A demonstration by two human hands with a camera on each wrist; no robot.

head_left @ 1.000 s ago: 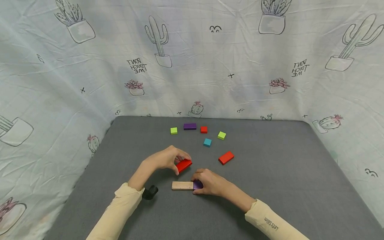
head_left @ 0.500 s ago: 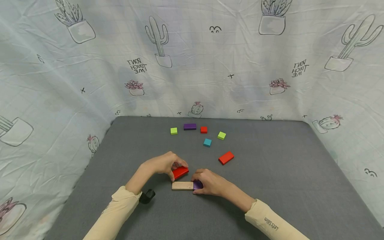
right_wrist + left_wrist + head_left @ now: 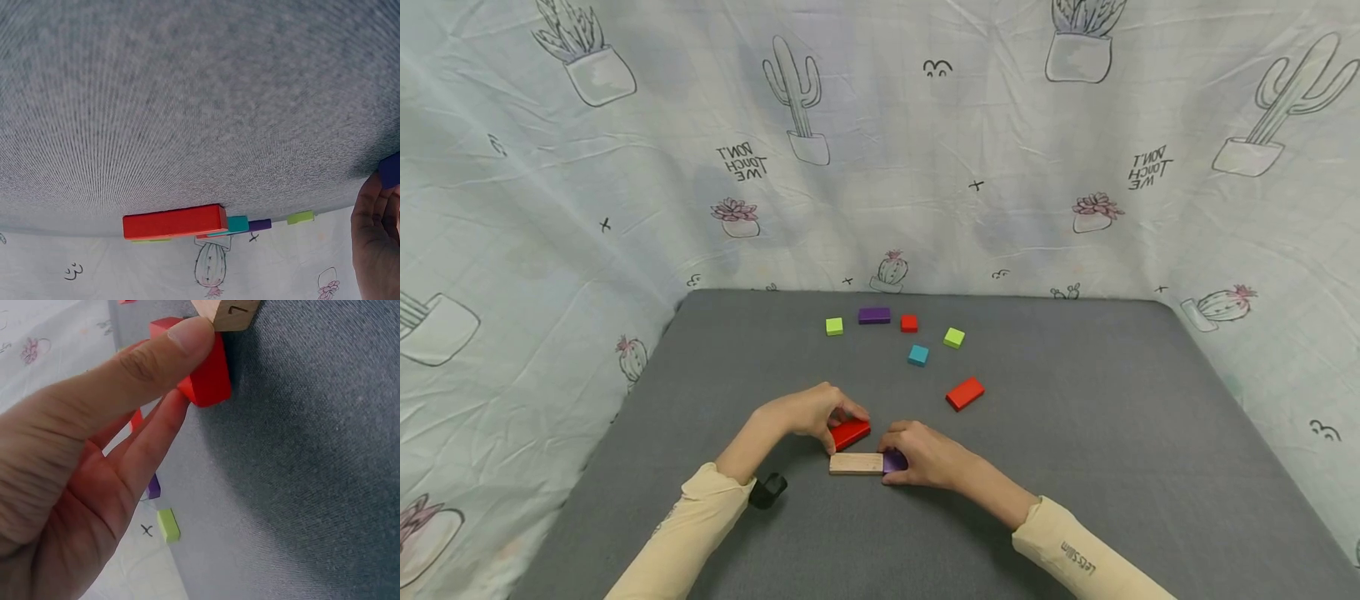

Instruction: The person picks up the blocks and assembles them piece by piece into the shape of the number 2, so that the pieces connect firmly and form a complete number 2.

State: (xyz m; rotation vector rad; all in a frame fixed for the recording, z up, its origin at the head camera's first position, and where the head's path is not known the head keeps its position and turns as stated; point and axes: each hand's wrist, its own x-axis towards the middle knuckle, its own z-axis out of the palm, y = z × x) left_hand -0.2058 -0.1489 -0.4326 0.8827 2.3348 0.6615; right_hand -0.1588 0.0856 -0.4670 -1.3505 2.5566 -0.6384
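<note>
My left hand grips a red rectangular block between thumb and fingers, just behind a plain wooden block. In the left wrist view the thumb lies over the red block, its tip right at the corner of the wooden block, which bears a dark mark. At the wooden block's right end, my right hand pinches a purple block, partly hidden by the fingers. Only a corner of that purple block shows in the right wrist view.
Behind the hands lie a second red block, a teal cube, a small red block, a purple block, and green blocks, one left and one right. A printed cloth hangs beyond the grey table.
My left hand has brought the red block toward me, up to the back of the wooden block, mostly in the first half second. The right hand stays on the purple block.
</note>
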